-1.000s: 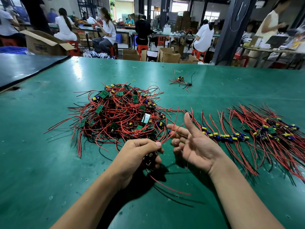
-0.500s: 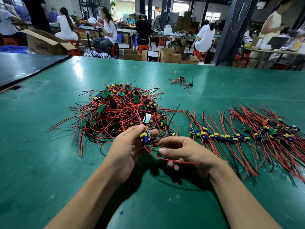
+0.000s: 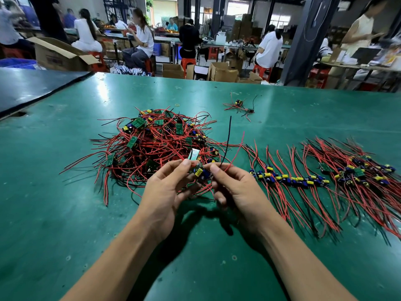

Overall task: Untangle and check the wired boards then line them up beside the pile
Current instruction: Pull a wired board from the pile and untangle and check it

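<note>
— Green matting over the whole bench [image 3: 65, 213], scuffed and glossy under the lights. Past its far edge: cardboard boxes [image 3: 221, 72], red stools [image 3: 187, 61], seated people at other benches, and a dark pillar [image 3: 303, 40] on the right.

— And on the mat?

— Biggest first: a tangled pile [image 3: 156, 144] of red and black wires and small green boards, left of centre. To its right, a laid-out row [image 3: 288, 180] of boards side by side, wires fanned toward and away from the near edge. At the far right end, a denser heap [image 3: 358, 170].

— Hands?

— Both up off the mat at the pile's near rim. Pinched in the left hand [image 3: 167, 192], between thumb and fingertips: one wired board [image 3: 200, 171], yellow and blue parts showing. Pinched in the right hand [image 3: 236, 187], just beside it: that board's wires, with the black lead [image 3: 227, 140] standing almost straight up and the red lead [image 3: 237, 148] curving up to the right.

— Anything in the way?

— Loose red ends from the pile trailing under and between both hands. Nearest boards of the row just beside the right hand. Farther back, a lone stray board [image 3: 238, 103] well apart from both groups, and a tiny yellow rubber band [image 3: 178, 104] behind the pile.

— Edges, room?

— Dark second tabletop [image 3: 32, 88] butting in at the upper left. Only a narrow strip of mat between pile and row, crossed by stray wire ends. Broad open mat around the forearms and down the left side.
</note>
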`<state>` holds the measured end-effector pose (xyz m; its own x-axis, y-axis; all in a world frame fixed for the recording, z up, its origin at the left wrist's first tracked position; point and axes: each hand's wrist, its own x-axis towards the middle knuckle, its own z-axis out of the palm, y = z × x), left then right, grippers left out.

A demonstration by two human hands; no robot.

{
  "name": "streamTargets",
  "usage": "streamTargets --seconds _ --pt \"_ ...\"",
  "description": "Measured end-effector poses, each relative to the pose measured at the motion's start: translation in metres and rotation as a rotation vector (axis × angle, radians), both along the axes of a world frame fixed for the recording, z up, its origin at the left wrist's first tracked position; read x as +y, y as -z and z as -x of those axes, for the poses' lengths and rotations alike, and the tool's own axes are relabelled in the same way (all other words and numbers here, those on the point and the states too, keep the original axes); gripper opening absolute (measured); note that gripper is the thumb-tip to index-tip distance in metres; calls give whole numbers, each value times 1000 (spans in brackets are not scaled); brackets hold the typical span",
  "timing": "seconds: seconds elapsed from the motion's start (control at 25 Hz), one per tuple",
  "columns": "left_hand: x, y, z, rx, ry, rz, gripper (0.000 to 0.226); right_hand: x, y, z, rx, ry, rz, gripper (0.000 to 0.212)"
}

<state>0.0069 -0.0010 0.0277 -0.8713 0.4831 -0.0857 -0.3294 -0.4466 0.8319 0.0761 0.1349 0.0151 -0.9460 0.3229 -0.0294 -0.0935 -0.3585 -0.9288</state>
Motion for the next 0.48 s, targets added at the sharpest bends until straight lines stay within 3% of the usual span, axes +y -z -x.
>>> streamTargets --seconds 0.12,0.24,0.4,0.48 --pt "-2 0 -1 -21 45 -22 6 4 -7 1 49 45 97 13" --pt "-3 0 -5 -31 148 -52 14 9 -11 0 73 32 221 15" --pt "-6 -3 -7 -90 326 -91 16 14 -15 -6 27 -173 349 19" --pt "-7 -6 -7 -95 420 -51 13 15 -15 -10 5 -252 319 23"
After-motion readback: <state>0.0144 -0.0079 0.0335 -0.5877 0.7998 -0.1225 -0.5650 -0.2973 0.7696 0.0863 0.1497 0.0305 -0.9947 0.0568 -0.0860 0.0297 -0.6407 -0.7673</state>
